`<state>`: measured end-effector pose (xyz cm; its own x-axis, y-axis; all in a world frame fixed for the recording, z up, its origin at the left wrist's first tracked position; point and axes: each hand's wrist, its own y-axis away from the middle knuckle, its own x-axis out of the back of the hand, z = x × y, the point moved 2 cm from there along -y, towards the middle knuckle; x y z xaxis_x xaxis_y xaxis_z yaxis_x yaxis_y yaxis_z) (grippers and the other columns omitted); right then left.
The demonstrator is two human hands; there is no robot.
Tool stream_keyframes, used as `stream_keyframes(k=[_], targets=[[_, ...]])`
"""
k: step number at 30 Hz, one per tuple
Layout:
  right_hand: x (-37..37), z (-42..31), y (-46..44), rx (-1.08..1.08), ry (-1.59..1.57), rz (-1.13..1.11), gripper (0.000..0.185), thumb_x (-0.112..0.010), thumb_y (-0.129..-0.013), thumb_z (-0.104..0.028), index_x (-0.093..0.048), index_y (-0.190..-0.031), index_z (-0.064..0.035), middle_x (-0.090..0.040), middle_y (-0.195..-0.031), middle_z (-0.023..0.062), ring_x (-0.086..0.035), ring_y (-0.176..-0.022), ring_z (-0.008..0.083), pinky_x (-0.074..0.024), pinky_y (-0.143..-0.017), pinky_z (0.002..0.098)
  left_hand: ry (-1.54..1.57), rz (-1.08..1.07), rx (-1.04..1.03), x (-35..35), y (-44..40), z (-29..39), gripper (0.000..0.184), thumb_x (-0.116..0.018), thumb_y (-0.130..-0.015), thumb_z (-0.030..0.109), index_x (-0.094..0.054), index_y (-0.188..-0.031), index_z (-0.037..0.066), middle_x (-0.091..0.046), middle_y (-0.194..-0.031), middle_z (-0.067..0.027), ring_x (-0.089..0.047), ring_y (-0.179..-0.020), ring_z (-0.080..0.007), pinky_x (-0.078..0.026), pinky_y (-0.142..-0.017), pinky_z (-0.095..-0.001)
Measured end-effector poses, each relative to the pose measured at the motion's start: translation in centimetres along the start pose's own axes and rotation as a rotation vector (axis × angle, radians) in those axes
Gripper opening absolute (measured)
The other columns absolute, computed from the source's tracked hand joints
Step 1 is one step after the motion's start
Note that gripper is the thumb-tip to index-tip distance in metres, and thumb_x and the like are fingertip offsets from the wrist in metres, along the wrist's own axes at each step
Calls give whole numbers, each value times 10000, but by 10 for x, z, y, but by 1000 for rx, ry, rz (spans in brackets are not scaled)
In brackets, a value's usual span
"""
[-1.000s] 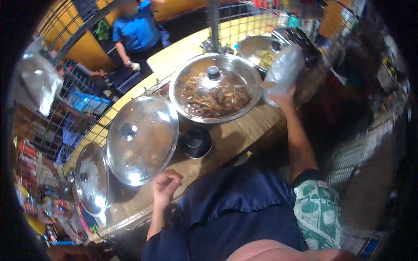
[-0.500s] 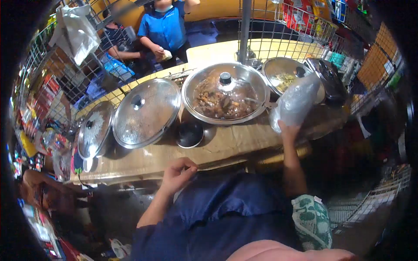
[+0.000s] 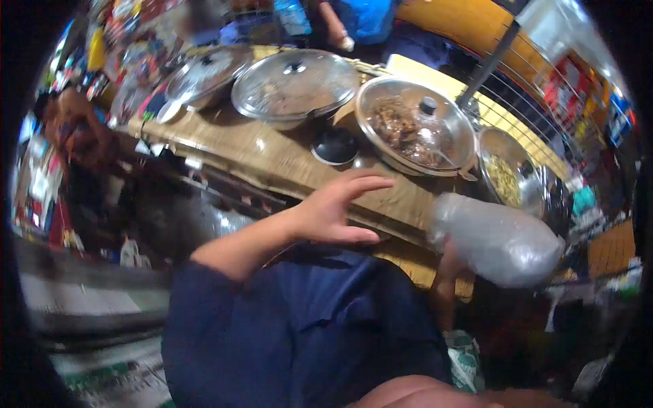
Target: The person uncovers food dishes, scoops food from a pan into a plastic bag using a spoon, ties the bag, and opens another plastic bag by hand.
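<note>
My left hand (image 3: 335, 209) is held out over the front edge of the counter, thumb and fingers apart, with nothing in it. A puffed, translucent plastic bag (image 3: 503, 238) is in my right hand (image 3: 450, 260), which grips it at its left end; the bag partly hides the fingers. Behind my left hand sits a small black bowl (image 3: 335, 144). Beyond the bag are a pot of dark brown stewed food under a glass lid (image 3: 428, 130) and a smaller lidded pot with pale green-yellow food (image 3: 503, 178).
Two more pots under glass lids, one wide (image 3: 294, 85) and one smaller (image 3: 207, 76), stand to the left on the brown-covered counter (image 3: 272, 151). A white spoon-like piece (image 3: 169, 111) lies at its left end. A metal post (image 3: 493, 58) and wire grid rise behind. A person in blue (image 3: 367, 17) stands across.
My view has turned and tilted. The bag has come back from the right-hand pots toward me and swung level. My left hand has opened from a curled pose and reached forward.
</note>
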<state>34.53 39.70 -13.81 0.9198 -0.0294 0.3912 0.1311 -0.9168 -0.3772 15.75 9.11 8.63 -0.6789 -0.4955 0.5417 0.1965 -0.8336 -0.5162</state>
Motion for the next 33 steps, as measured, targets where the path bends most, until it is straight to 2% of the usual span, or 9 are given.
stream_keyframes(k=[7, 9, 15, 16, 18, 22, 24, 27, 33], targets=[[-9, -144, 20, 694, -241, -602, 746, -721, -587, -346, -417, -1181, -10, -460, -1182, 162, -436, -1071, 312, -347, -922, 394, 226, -38, -5, -49, -23, 2, 895, -764, -613, 297, -262, -1307, 36, -338, -1306, -171, -321, -1216, -298, -253, -1012, -395], [-12, -189, 27, 919, -254, -801, 773, -711, -589, -381, -403, -1198, -18, -451, -1192, 163, -423, -1084, 324, -341, -927, 398, 439, -30, 85, -54, -17, -14, 1070, -810, -483, 279, -190, -1316, 23, -325, -1297, -179, -330, -1199, -299, -262, -1011, -391], [-31, -281, 64, 1365, -235, -1010, 854, -682, -595, -486, -359, -1248, -42, -421, -1223, 168, -382, -1121, 359, -324, -943, 408, 262, 145, 190, -29, 31, -64, 886, -768, -563, 277, -308, -1283, 41, -388, -1277, -125, -355, -1188, -261, -270, -1007, -374], [-30, -296, 75, 1372, -239, -1007, 854, -682, -595, -486, -359, -1248, -42, -421, -1223, 168, -382, -1121, 359, -324, -943, 408, 250, 154, 217, -22, 40, -71, 870, -759, -578, 278, -308, -1285, 46, -381, -1284, -121, -354, -1191, -257, -268, -1009, -376], [-33, -323, 89, 708, -335, -1238, 880, -734, -556, -438, -358, -1236, -25, -418, -1192, 194, -383, -1111, 375, -323, -943, 404, 231, 147, 277, -2, 59, -79, 838, -742, -609, 281, -309, -1290, 56, -368, -1299, -115, -352, -1197, -251, -264, -1014, -378], [-66, -319, 111, 1005, -392, -1171, 819, -803, -500, -273, -425, -1189, -43, -401, -1204, 178, -443, -1060, 340, -362, -913, 386, 131, 27, 372, 35, 96, -88, 791, -717, -654, 285, -310, -1298, 70, -349, -1321, -105, -348, -1205, -241, -259, -1021, -381], [-84, -304, 122, 922, -322, -1198, 742, -778, -543, -289, -452, -1160, -37, -439, -1164, 176, -467, -1028, 334, -384, -884, 384, 936, 465, 434, 56, 120, -91, 790, -752, -524, 193, -397, -1211, 30, -454, -1191, -116, -445, -1092, -261, -385, -907, -374], [-109, -270, 130, 852, -144, -1196, 430, -709, -660, -257, -572, -993, -21, -571, -945, 159, -550, -863, 330, -454, -749, 374, 1067, 805, 571, 120, 158, -101, 703, -699, -524, 109, -431, -1169, 32, -494, -1102, -122, -512, -976, -262, -467, -785, -381], [-126, -218, 152, 741, -149, -454, 84, -619, -740, -75, -569, -724, -10, -572, -714, 115, -549, -646, 261, -444, -598, 324, 701, 1303, 555, 290, 265, -165, 510, -649, -591, 11, -478, -1071, -10, -546, -912, -114, -568, -817, -259, -499, -695, -368]])
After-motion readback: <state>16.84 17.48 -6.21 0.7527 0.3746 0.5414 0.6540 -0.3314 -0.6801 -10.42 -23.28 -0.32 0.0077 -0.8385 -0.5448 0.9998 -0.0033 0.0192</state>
